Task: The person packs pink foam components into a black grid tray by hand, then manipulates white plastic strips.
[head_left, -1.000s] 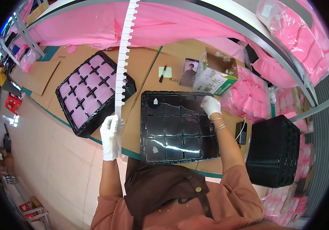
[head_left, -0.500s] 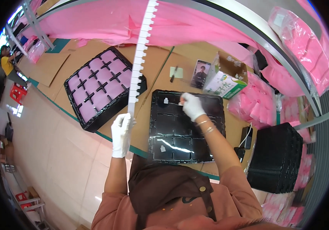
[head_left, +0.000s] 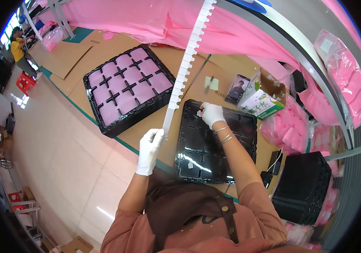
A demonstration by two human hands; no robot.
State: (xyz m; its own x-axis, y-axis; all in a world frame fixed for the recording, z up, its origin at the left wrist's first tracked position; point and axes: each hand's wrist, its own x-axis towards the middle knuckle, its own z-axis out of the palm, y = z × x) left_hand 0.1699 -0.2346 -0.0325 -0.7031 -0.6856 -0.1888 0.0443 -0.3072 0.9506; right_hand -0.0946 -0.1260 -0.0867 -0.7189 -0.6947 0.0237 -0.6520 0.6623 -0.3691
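My left hand (head_left: 149,152), in a white glove, pinches the lower end of a long white strip of labels (head_left: 184,69) with a notched edge. The strip slants up and away over the table. My gloved right hand (head_left: 212,114) is closed over the far left part of a shiny black plastic tray (head_left: 197,145) with cross-shaped ridges. Its fingertips are at a small white label (head_left: 199,113) on the tray; whether they hold anything is hidden. Another white label (head_left: 190,165) lies at the tray's near left.
A deeper black tray with pink padding (head_left: 125,84) stands at left. Beyond the right hand are a phone (head_left: 236,89), an open carton (head_left: 262,97) and a pen (head_left: 209,84) on a pale note. Stacked black trays (head_left: 300,187) and bagged pink material (head_left: 286,126) stand at right.
The view has shifted, so the table things appear farther right. Relative to the black tray, my right hand has moved left to the far label. My left hand still holds the strip.
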